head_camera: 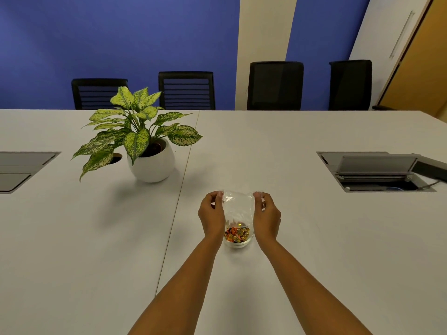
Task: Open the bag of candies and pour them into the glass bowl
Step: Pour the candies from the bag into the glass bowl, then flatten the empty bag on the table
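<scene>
A clear plastic bag (238,204) hangs upside down over a small glass bowl (238,244) on the white table. My left hand (212,216) pinches the bag's upper left corner and my right hand (266,217) pinches its upper right corner. Wrapped candies (237,234), orange and gold, lie heaped in the bowl under the bag's mouth. The bag above them looks nearly empty. Whether the lowest candies are inside the bag's mouth or loose in the bowl I cannot tell.
A potted plant (151,160) in a white pot stands at the back left. An open cable hatch (377,172) is sunk in the table at the right, a closed one (21,170) at the left. Black chairs (186,90) line the far edge.
</scene>
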A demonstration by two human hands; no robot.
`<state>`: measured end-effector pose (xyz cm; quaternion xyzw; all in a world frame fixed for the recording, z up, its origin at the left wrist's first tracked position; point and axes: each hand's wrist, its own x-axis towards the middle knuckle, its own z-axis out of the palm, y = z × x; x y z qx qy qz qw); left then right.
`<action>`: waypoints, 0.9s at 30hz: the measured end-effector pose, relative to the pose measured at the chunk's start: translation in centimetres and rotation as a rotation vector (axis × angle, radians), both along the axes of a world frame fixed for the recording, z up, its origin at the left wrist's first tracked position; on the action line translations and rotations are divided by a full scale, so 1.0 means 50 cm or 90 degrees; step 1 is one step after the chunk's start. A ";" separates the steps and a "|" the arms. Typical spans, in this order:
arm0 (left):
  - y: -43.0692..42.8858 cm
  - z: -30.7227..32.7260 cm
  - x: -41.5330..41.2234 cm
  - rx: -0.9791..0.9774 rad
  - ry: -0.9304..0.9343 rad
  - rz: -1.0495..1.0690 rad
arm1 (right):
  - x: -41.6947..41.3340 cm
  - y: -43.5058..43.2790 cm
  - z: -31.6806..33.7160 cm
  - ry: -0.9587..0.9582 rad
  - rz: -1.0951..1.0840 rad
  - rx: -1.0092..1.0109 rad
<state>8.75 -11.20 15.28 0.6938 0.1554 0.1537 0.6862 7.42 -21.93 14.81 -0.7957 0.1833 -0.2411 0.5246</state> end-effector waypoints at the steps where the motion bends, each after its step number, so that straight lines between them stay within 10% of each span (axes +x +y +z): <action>1: 0.002 0.000 -0.004 0.008 -0.008 0.000 | -0.004 0.000 0.000 -0.003 -0.002 0.009; 27: 0.181 -0.150 -0.214 0.095 0.149 -0.024 | -0.205 0.090 -0.133 0.197 0.209 0.111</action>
